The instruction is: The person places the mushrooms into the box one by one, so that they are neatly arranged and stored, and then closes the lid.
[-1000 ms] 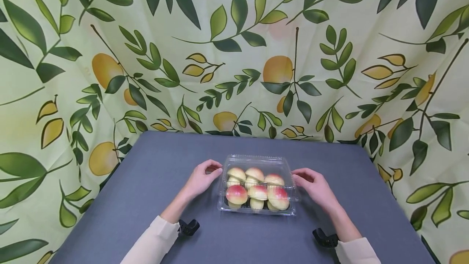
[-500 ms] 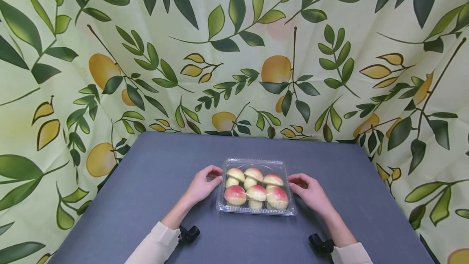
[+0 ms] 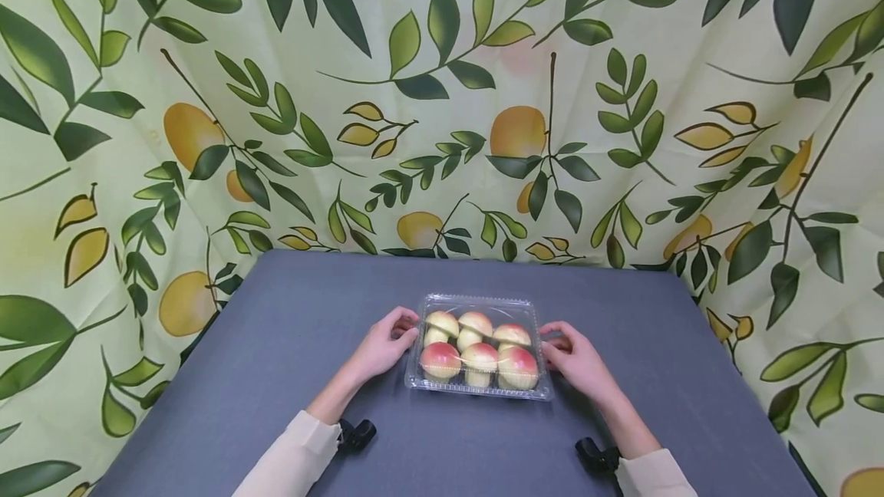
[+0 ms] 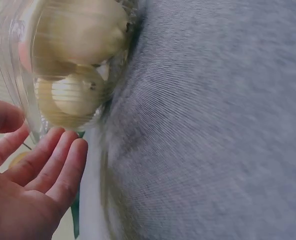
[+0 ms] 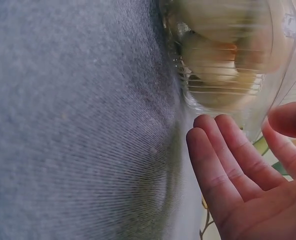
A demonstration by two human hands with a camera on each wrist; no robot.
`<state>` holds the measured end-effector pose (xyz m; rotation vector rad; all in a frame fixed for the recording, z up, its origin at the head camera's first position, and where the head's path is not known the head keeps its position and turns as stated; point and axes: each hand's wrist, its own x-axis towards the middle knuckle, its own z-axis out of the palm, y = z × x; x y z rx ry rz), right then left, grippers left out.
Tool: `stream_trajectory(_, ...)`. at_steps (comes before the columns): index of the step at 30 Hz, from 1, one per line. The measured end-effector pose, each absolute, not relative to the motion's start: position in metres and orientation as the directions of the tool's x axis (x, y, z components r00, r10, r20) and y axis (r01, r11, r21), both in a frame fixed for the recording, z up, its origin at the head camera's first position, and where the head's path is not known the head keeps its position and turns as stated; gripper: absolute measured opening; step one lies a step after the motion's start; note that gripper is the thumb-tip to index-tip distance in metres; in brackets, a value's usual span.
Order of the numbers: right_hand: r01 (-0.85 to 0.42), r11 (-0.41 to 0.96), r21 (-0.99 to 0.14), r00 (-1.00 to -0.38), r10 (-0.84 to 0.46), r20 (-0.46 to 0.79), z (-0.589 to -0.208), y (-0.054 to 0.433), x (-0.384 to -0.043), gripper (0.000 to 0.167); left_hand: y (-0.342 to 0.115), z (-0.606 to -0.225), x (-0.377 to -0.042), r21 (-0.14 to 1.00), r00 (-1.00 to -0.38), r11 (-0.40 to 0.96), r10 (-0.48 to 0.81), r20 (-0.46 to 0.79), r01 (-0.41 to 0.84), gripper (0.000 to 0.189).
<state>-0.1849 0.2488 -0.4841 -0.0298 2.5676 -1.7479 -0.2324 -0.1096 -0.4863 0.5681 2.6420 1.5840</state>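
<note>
A clear plastic clamshell container (image 3: pixel 442 388) with its lid down sits in the middle of the table in the head view. Inside stand several mushroom-shaped pieces (image 3: pixel 440 359) with red-to-cream caps and pale stems, in two rows. My left hand (image 3: pixel 384 342) pinches the container's left rim between thumb and index finger; its other fingers (image 4: pixel 68 170) reach out just below the ribbed side wall. At the opposite rim, my right hand (image 3: pixel 578 359) pinches in the same way, with its remaining fingers (image 5: pixel 213 170) extended beneath the wall in the right wrist view.
A blue-grey cloth covers the table (image 3: pixel 331 290). Behind it and along the sides hangs a curtain (image 3: pixel 442 136) printed with leaves and orange fruit. A black wrist camera (image 3: pixel 357 436) sits at the left cuff, and another black camera (image 3: pixel 595 457) at the right cuff.
One second ago the lid stood tilted partly up; it has come down onto the base. Both hands have stayed at the sides, the right moving slightly inward. The container has shifted slightly away from me.
</note>
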Motion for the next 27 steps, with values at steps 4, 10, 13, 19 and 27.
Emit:
stream_trajectory(4,0.008,0.367,-0.930,-0.999,-0.036,-0.023,-0.484,0.249,-0.186,0.026,-0.109,-0.488,-0.234,0.879,-0.941,0.399,0.309,0.139,0.261,0.018)
stream_trajectory(10,0.016,0.340,-0.940,-0.999,-0.033,-0.029,-0.483,0.247,-0.189,0.027,-0.109,-0.491,-0.235,0.929,-0.940,0.297,0.318,0.122,0.221,0.022)
stream_trajectory(13,0.022,0.324,-0.946,-1.000,-0.009,-0.027,-0.482,0.245,-0.191,0.026,-0.108,-0.492,-0.235,0.946,-0.940,0.245,0.316,0.127,0.210,0.024)
stream_trajectory(19,0.042,0.317,-0.948,-0.999,0.041,-0.031,-0.485,0.241,-0.188,0.025,-0.110,-0.492,-0.228,0.952,-0.934,0.225,0.334,0.124,0.207,0.033)
stream_trajectory(27,0.034,0.327,-0.944,-0.997,0.079,-0.009,-0.484,0.236,-0.185,0.024,-0.124,-0.483,-0.210,0.928,-0.856,0.284,0.513,0.066,0.242,0.060)
